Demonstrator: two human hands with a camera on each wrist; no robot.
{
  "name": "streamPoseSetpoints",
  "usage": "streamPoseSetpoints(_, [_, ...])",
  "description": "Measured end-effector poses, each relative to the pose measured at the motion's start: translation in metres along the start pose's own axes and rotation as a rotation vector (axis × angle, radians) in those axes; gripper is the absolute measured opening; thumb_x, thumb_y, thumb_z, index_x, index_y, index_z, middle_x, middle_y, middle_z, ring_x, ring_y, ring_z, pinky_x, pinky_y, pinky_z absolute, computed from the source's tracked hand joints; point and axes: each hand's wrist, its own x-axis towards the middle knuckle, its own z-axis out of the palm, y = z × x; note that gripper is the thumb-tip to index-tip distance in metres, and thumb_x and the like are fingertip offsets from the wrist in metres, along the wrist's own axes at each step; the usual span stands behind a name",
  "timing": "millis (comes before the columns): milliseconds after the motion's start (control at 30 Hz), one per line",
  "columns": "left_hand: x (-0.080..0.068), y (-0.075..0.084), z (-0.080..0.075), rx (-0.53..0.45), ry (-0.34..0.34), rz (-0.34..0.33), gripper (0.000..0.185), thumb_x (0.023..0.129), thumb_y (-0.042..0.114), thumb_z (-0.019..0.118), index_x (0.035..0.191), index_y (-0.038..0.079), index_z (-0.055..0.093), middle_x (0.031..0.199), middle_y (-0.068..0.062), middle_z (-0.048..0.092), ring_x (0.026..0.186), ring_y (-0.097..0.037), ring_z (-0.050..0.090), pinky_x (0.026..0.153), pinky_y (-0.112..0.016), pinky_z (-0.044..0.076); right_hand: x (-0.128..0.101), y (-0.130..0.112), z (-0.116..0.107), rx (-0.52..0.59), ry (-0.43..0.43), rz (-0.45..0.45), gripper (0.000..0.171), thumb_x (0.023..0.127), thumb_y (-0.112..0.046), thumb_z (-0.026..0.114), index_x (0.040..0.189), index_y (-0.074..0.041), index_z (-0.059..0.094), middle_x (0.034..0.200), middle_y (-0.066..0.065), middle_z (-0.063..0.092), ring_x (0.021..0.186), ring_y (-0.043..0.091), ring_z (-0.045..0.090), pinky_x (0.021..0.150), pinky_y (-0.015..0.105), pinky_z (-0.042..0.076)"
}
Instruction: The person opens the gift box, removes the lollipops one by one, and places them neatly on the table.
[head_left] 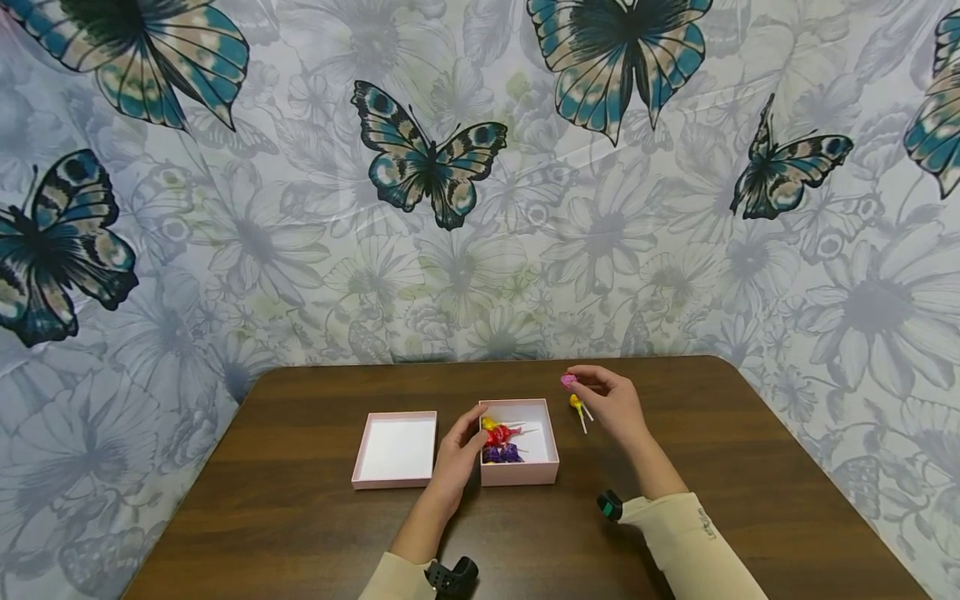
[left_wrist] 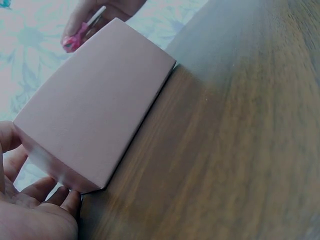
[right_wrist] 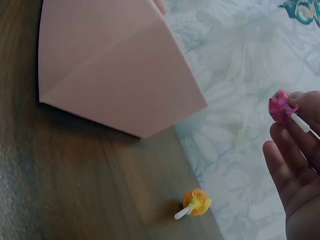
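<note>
My right hand (head_left: pixel 611 408) pinches a pink-wrapped lollipop (right_wrist: pixel 281 106) by its head between thumb and fingertips, its white stick pointing back toward the palm. This hand is above the table, right of the open pink box (head_left: pixel 519 475). A yellow lollipop (right_wrist: pixel 197 202) lies on the table below it. At the box's left wall, my left hand (head_left: pixel 453 458) holds the side, with a digit over the rim and other fingers along the outside (left_wrist: pixel 40 189). Inside the box, a yellow lollipop (head_left: pixel 489 423), red lollipops (head_left: pixel 501 436) and purple lollipops (head_left: pixel 502 453) lie along the left, partly hidden by the hand.
Left of the box lies its pink-edged lid (head_left: pixel 395 450), white inside facing up. Both stand on a brown wooden table (head_left: pixel 300 533). Behind the table hangs a cloth (head_left: pixel 465 283) printed with butterflies and flowers. Dark bands (head_left: pixel 452 577) sit at both wrists.
</note>
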Motion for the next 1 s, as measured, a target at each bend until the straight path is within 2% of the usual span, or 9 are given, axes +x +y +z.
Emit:
streamPoseSetpoints(67, [0.001,-0.001,0.0,0.01,0.002,0.007,0.044,0.103,0.016,0.053,0.146,0.021,0.051,0.162,-0.007,0.035,0.152,-0.036,0.027,0.122,-0.056,0.024,0.001,0.003,-0.001,-0.006,0.019,0.0,0.031,0.092,-0.025,0.073,0.118,-0.009,0.072,0.111,0.02,0.073,0.088,0.005,0.071,0.075,0.015,0.056])
streamPoseSetpoints(167, [0.001,-0.001,-0.001,0.014,0.003,0.011,0.044,0.102,0.016,0.054,0.146,0.021,0.051,0.162,-0.008,0.036,0.152,-0.036,0.027,0.122,-0.056,0.024,-0.001,-0.003,-0.003,-0.021,0.047,0.041,0.032,0.093,-0.021,0.072,0.12,-0.005,0.071,0.112,0.021,0.073,0.093,0.015,0.072,0.075,0.013,0.054])
streamPoseSetpoints(200, [0.001,-0.001,-0.001,0.012,0.002,0.013,0.044,0.102,0.016,0.053,0.146,0.021,0.051,0.162,-0.008,0.035,0.152,-0.036,0.027,0.122,-0.057,0.024,-0.001,-0.001,-0.004,-0.025,0.061,0.05,0.032,0.092,-0.023,0.072,0.119,-0.006,0.071,0.11,0.017,0.075,0.093,0.013,0.072,0.074,0.013,0.054])
streamPoseSetpoints(267, [0.0,-0.001,-0.001,0.009,0.001,0.011,0.044,0.102,0.017,0.054,0.146,0.021,0.051,0.162,-0.008,0.035,0.152,-0.035,0.027,0.123,-0.056,0.023,0.0,0.003,-0.006,-0.029,0.085,0.082,0.033,0.092,-0.024,0.073,0.12,-0.007,0.071,0.112,0.016,0.075,0.092,0.009,0.071,0.071,0.014,0.053])
streamPoseSetpoints(400, [0.0,-0.001,-0.001,0.003,-0.002,0.016,0.044,0.102,0.016,0.054,0.146,0.021,0.051,0.162,-0.008,0.035,0.153,-0.035,0.026,0.123,-0.056,0.022,0.003,0.024,-0.008,-0.053,0.143,0.108,0.035,0.091,-0.033,0.074,0.119,-0.012,0.072,0.113,0.012,0.075,0.086,-0.007,0.063,0.07,0.013,0.052])
streamPoseSetpoints(433, [0.001,-0.001,-0.001,0.003,-0.003,0.016,0.044,0.102,0.016,0.054,0.146,0.021,0.051,0.162,-0.008,0.035,0.153,-0.035,0.026,0.123,-0.056,0.022,0.003,0.026,-0.009,-0.056,0.153,0.116,0.036,0.091,-0.032,0.074,0.119,-0.011,0.072,0.115,0.016,0.074,0.086,-0.007,0.063,0.071,0.012,0.053])
streamPoseSetpoints(833, [0.002,-0.001,-0.002,0.017,-0.005,0.014,0.043,0.103,0.016,0.053,0.145,0.021,0.052,0.161,-0.008,0.036,0.152,-0.035,0.027,0.123,-0.057,0.022,0.001,0.053,-0.012,-0.163,0.238,0.158,0.031,0.089,-0.033,0.076,0.113,-0.013,0.074,0.112,0.01,0.075,0.084,-0.012,0.058,0.073,0.006,0.046])
streamPoseSetpoints(1000, [0.002,-0.001,-0.002,0.016,-0.006,0.005,0.043,0.103,0.016,0.052,0.145,0.022,0.052,0.162,-0.007,0.036,0.152,-0.035,0.026,0.123,-0.057,0.022,-0.002,0.062,-0.015,-0.125,0.262,0.205,0.031,0.089,-0.031,0.076,0.115,-0.012,0.074,0.113,0.013,0.073,0.083,-0.005,0.057,0.071,0.009,0.047])
